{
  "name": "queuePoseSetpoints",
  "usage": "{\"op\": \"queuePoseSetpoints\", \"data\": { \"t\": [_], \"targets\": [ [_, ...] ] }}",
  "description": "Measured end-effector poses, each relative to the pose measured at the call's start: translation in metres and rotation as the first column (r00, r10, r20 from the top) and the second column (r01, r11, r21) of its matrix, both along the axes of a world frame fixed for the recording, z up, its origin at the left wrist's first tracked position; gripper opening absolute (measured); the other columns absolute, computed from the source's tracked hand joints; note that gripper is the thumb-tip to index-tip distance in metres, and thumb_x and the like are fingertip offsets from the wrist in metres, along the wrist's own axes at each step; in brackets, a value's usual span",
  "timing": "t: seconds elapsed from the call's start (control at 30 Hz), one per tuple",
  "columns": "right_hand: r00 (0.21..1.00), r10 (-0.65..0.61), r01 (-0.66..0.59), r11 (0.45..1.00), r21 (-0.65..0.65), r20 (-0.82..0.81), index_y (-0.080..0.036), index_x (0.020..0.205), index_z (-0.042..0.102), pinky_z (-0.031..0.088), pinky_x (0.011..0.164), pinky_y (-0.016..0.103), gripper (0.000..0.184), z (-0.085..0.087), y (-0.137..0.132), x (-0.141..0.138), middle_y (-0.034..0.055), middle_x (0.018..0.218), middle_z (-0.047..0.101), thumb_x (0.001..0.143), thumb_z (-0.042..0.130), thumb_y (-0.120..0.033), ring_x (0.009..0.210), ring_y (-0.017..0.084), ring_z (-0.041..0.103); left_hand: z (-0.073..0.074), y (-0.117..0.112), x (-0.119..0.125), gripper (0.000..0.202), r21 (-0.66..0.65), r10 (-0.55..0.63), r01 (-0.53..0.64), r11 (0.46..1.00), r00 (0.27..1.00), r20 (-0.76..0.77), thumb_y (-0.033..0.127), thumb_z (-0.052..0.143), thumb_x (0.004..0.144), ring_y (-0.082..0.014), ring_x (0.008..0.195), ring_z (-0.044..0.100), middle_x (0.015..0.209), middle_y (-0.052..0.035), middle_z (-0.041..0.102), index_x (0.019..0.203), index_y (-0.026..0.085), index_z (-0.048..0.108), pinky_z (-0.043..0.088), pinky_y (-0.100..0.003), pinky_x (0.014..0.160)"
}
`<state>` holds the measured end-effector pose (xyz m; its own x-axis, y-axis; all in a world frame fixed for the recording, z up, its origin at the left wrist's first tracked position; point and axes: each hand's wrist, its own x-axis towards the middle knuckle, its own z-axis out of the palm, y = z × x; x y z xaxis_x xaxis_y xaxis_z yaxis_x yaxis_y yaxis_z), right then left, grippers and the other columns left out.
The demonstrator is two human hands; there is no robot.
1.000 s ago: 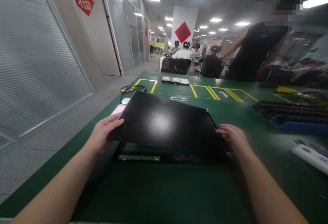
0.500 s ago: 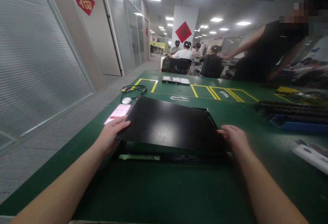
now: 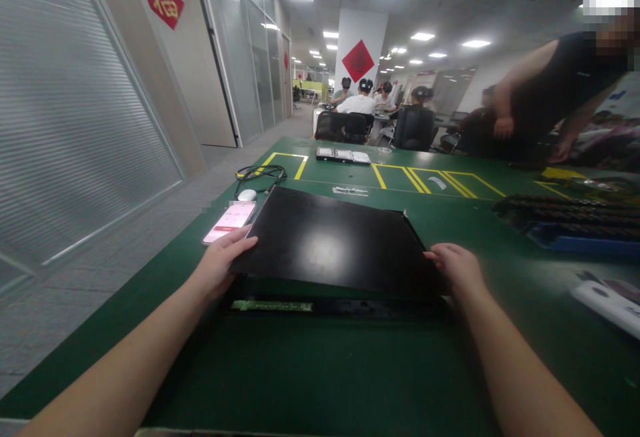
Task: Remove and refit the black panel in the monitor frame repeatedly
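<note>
A flat black panel (image 3: 330, 240) lies tilted over a black frame (image 3: 330, 305) on the green table (image 3: 320, 370); a thin green circuit strip (image 3: 273, 305) shows along the frame's near edge. My left hand (image 3: 220, 263) grips the panel's near left corner, thumb on top. My right hand (image 3: 457, 267) holds the panel's near right corner, fingers curled over its edge. The panel's near edge sits slightly above the frame.
A lit phone (image 3: 230, 221) lies left of the panel, with a white mouse (image 3: 247, 195) and black cable (image 3: 260, 172) behind. Dark trays (image 3: 570, 213) stand at the right. Yellow floor-tape boxes (image 3: 435, 180) mark the far table. A person in black (image 3: 555, 100) leans over the far right; others sit beyond.
The panel has been lowered from a steep tilt to nearly flat on the frame, uncovering the phone. The person in black has shifted right and bent lower.
</note>
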<state>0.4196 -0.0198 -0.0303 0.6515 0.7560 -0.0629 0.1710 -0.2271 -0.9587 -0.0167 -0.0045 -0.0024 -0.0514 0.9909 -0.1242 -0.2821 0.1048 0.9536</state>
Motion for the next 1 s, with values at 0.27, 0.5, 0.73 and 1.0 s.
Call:
{"op": "queuePoseSetpoints", "data": {
  "t": [0.27,0.5,0.73,1.0],
  "targets": [
    [0.982,0.106,-0.094,0.992,-0.083,0.155,-0.02,0.072,0.074,0.043,0.056,0.03,0.019,-0.009,0.0,0.011,0.0086,0.077,0.076,0.065,0.066,-0.036,0.068,0.022,0.063,-0.006,0.002,-0.002,0.027,0.019,-0.019,0.019,1.0,1.0,0.005,0.021,0.088,0.06,-0.0233,0.071,0.076,0.083,-0.0074,0.082,0.087,0.02,0.082,0.06,-0.026,0.063],
    [0.922,0.176,-0.104,0.971,-0.215,0.345,-0.021,0.081,0.077,0.042,0.056,0.031,0.025,-0.021,0.005,0.022,0.0061,0.072,0.072,0.07,0.063,-0.04,0.065,0.022,0.063,-0.007,0.003,-0.002,0.03,-0.018,-0.025,0.025,1.0,1.0,-0.009,0.019,0.084,0.064,-0.0199,0.067,0.075,0.083,-0.0054,0.082,0.093,0.019,0.081,0.059,-0.024,0.063],
    [0.879,0.202,-0.109,0.967,-0.229,0.433,-0.021,0.079,0.076,0.044,0.064,0.032,0.026,-0.009,0.001,0.012,0.0079,0.079,0.074,0.071,0.061,-0.041,0.076,0.025,0.066,-0.007,0.003,-0.002,0.027,-0.034,-0.039,0.038,0.999,0.999,-0.011,0.018,0.082,0.066,-0.0166,0.064,0.073,0.081,-0.0043,0.081,0.093,0.018,0.081,0.057,-0.021,0.061],
    [0.872,0.21,-0.113,0.965,-0.236,0.442,-0.021,0.08,0.076,0.044,0.063,0.033,0.028,-0.008,0.001,0.011,0.0079,0.08,0.074,0.071,0.061,-0.043,0.075,0.025,0.066,-0.007,0.002,0.0,0.025,-0.044,-0.036,0.036,0.998,0.999,-0.001,0.016,0.081,0.065,-0.0178,0.064,0.072,0.081,-0.004,0.08,0.09,0.018,0.08,0.057,-0.023,0.059]
  ]
}}
